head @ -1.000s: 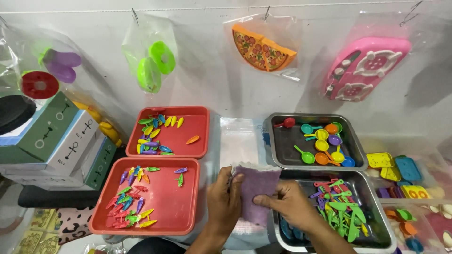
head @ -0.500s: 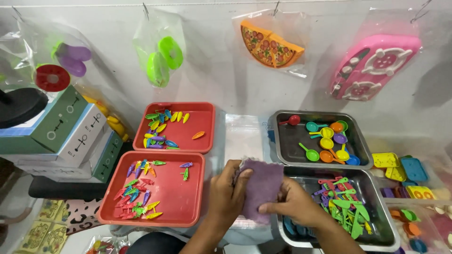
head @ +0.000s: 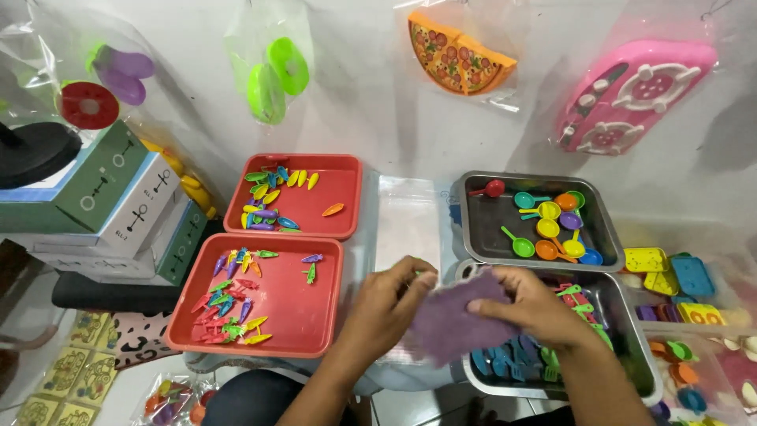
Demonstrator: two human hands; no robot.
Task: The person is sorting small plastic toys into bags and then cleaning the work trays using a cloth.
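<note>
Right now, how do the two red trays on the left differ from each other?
The far red tray holds few pieces, bunched at its left end, mostly yellow, green and blue; the near red tray holds more, mostly red and purple, strewn down its left side. The far tray lies nearer the wall, the near one nearer the left hand. Both are shallow, rectangular, and same red.

red trays [head: 284,315], metal pans [head: 481,213], stacked boxes [head: 118,197]

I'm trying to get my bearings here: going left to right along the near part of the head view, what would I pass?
Near red tray → left hand → purple piece held by both hands → right hand → near metal tray → yellow and blue toy pieces at the far right.
</note>
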